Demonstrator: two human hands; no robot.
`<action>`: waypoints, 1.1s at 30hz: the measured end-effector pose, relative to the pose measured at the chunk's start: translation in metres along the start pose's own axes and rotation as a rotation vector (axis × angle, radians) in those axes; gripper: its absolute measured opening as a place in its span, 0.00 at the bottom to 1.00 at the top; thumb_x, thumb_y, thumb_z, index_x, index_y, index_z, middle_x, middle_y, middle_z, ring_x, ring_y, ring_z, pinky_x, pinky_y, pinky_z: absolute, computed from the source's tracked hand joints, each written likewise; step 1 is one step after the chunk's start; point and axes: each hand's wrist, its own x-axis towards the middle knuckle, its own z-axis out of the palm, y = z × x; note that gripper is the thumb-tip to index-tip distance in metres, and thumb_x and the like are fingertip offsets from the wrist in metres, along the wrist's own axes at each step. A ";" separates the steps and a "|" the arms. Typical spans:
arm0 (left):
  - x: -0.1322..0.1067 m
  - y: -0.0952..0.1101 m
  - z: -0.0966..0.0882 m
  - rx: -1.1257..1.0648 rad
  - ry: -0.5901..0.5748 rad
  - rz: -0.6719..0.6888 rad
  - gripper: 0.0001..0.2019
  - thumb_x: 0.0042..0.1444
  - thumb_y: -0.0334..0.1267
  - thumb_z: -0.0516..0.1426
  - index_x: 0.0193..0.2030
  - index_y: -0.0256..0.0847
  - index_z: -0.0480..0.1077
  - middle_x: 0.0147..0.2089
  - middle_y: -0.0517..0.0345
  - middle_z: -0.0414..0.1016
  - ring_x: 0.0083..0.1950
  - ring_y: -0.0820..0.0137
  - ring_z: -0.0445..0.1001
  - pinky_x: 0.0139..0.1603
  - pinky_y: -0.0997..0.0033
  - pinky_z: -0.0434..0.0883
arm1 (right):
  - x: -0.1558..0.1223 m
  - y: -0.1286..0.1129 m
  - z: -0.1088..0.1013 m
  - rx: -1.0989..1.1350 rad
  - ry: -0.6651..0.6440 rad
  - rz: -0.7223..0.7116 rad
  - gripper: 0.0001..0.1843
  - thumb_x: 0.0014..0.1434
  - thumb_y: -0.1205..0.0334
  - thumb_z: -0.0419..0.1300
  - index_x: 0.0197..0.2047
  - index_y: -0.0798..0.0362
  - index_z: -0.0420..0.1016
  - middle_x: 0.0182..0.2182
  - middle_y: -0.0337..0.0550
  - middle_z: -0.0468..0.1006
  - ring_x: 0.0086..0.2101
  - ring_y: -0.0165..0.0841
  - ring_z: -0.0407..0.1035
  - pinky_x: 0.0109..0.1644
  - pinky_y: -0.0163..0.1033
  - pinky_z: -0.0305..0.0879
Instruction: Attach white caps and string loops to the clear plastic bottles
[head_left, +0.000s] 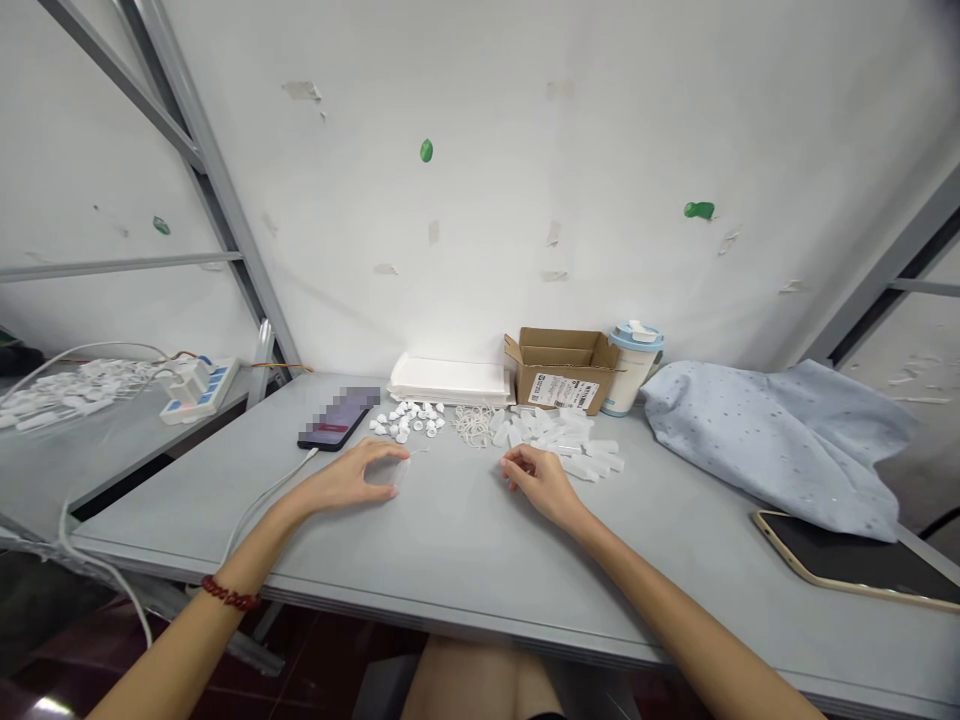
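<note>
Clear plastic vial (400, 474) | in left hand (349, 478) | cardboard box (561, 358) open

The table top (180, 510) is a flat pale grey. The small plastic caps (405, 420) are white, and the tubes (559, 435) beside them are a translucent milky white. The cardboard box (562, 352) is kraft brown, with a white label (562, 391) striped by a black barcode. The tumbler (631, 365) pairs a white body with a pale blue lid. The cloth (772, 450) is pale blue, speckled with small dark dots. The beaded bracelet (230, 594) is dark red. The white wall (480, 180) carries green patches (426, 150).
</note>
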 end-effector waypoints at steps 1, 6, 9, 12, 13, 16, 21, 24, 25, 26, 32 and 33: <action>0.000 0.001 -0.001 0.000 -0.008 -0.006 0.23 0.48 0.46 0.57 0.53 0.47 0.68 0.57 0.53 0.68 0.58 0.60 0.65 0.58 0.59 0.63 | 0.000 0.000 0.000 -0.003 0.000 -0.003 0.10 0.56 0.58 0.53 0.30 0.55 0.71 0.24 0.39 0.74 0.23 0.28 0.67 0.30 0.35 0.61; 0.000 0.004 -0.004 0.007 -0.012 0.023 0.23 0.48 0.46 0.57 0.53 0.48 0.68 0.57 0.54 0.68 0.58 0.60 0.64 0.56 0.61 0.65 | -0.001 0.000 0.000 -0.015 0.001 -0.029 0.10 0.56 0.59 0.53 0.29 0.55 0.71 0.23 0.39 0.74 0.23 0.29 0.67 0.30 0.35 0.62; 0.000 0.004 -0.004 0.002 -0.008 0.039 0.23 0.47 0.46 0.58 0.52 0.49 0.68 0.57 0.55 0.69 0.58 0.60 0.64 0.55 0.61 0.65 | 0.000 0.000 0.000 -0.009 -0.005 -0.027 0.10 0.56 0.59 0.53 0.29 0.55 0.71 0.24 0.39 0.74 0.23 0.29 0.67 0.30 0.35 0.62; 0.000 0.005 -0.004 0.000 -0.009 0.056 0.23 0.46 0.46 0.59 0.51 0.50 0.69 0.56 0.56 0.70 0.57 0.61 0.65 0.55 0.62 0.65 | 0.000 -0.001 0.000 -0.006 -0.005 -0.011 0.10 0.55 0.59 0.53 0.29 0.55 0.71 0.23 0.38 0.73 0.23 0.28 0.67 0.29 0.34 0.62; 0.000 0.006 -0.005 0.000 -0.009 0.062 0.23 0.46 0.46 0.59 0.51 0.50 0.69 0.56 0.57 0.70 0.57 0.61 0.65 0.55 0.63 0.66 | 0.000 -0.001 0.000 -0.007 -0.005 -0.007 0.10 0.55 0.60 0.53 0.29 0.55 0.71 0.23 0.38 0.73 0.23 0.28 0.67 0.29 0.34 0.62; 0.003 0.011 -0.007 0.004 -0.004 0.051 0.23 0.46 0.48 0.60 0.51 0.51 0.69 0.56 0.58 0.70 0.56 0.60 0.66 0.51 0.65 0.68 | 0.000 -0.004 0.000 -0.019 -0.007 -0.009 0.09 0.55 0.60 0.53 0.29 0.55 0.71 0.24 0.38 0.73 0.23 0.28 0.67 0.29 0.34 0.62; 0.028 0.031 -0.004 0.013 0.085 0.012 0.20 0.52 0.49 0.55 0.50 0.47 0.70 0.55 0.56 0.71 0.52 0.61 0.70 0.47 0.66 0.69 | 0.002 0.000 0.000 -0.057 0.004 -0.018 0.08 0.55 0.62 0.52 0.30 0.54 0.70 0.24 0.39 0.73 0.23 0.29 0.67 0.30 0.35 0.63; 0.059 0.047 0.007 0.033 0.153 0.066 0.15 0.53 0.41 0.52 0.45 0.41 0.73 0.48 0.53 0.76 0.50 0.61 0.71 0.47 0.66 0.69 | 0.012 0.009 0.001 -0.157 0.097 -0.111 0.08 0.56 0.65 0.51 0.34 0.54 0.70 0.28 0.43 0.75 0.28 0.32 0.69 0.32 0.37 0.65; 0.070 0.053 0.013 0.054 0.152 0.095 0.14 0.53 0.38 0.52 0.43 0.40 0.73 0.46 0.52 0.76 0.48 0.61 0.73 0.47 0.65 0.68 | 0.016 0.013 0.001 -0.212 0.140 -0.165 0.09 0.56 0.67 0.50 0.37 0.55 0.70 0.31 0.45 0.75 0.31 0.34 0.70 0.34 0.38 0.66; 0.080 0.058 0.019 0.088 0.141 0.113 0.13 0.52 0.35 0.52 0.42 0.38 0.73 0.44 0.51 0.77 0.46 0.61 0.73 0.48 0.65 0.68 | 0.020 0.016 0.001 -0.282 0.169 -0.228 0.11 0.56 0.69 0.49 0.40 0.56 0.70 0.36 0.49 0.75 0.35 0.35 0.70 0.38 0.40 0.67; 0.107 0.087 0.067 0.272 0.186 -0.035 0.12 0.53 0.36 0.52 0.39 0.35 0.73 0.38 0.45 0.77 0.42 0.58 0.75 0.39 0.66 0.68 | 0.029 0.024 -0.002 -0.842 0.084 -0.358 0.24 0.56 0.76 0.47 0.56 0.55 0.65 0.58 0.57 0.64 0.56 0.47 0.56 0.54 0.58 0.57; 0.105 0.091 0.074 0.325 0.206 -0.060 0.12 0.54 0.36 0.51 0.38 0.35 0.73 0.38 0.44 0.77 0.43 0.58 0.75 0.39 0.66 0.68 | 0.028 0.024 -0.001 -0.900 0.063 -0.351 0.24 0.58 0.74 0.47 0.57 0.53 0.64 0.60 0.55 0.62 0.58 0.48 0.53 0.55 0.61 0.54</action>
